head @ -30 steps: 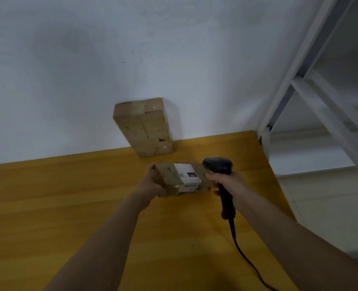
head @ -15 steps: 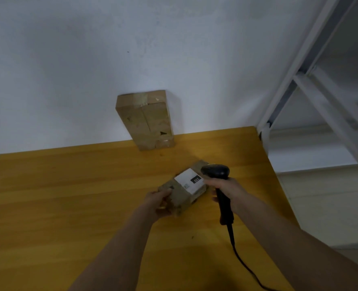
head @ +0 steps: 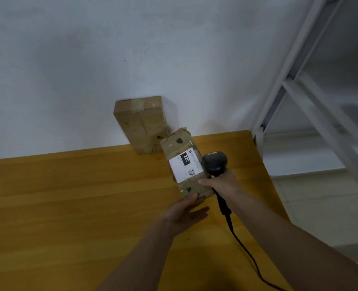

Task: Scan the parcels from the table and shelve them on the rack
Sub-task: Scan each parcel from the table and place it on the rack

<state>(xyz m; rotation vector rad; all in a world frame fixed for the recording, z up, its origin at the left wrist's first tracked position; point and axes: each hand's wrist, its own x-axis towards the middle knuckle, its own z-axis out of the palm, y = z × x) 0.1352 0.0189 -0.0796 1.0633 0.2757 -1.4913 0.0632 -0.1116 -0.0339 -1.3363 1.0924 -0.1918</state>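
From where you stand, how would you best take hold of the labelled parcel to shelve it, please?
Probably by its two long sides, from above and the near end: the labelled parcel lies label up, the left hand already at that end, while the scanner crowds its right side.

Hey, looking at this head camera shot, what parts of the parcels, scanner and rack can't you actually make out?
- Labelled parcel: QR code and small print too small to read; near end hidden by the left hand.
- Scanner: handle covered by the right hand; cable cut off at the bottom edge.
- Upright parcel: no label shows; lower right corner hidden behind the labelled parcel.
- Rack: cut off by the right edge, shelves blurred.
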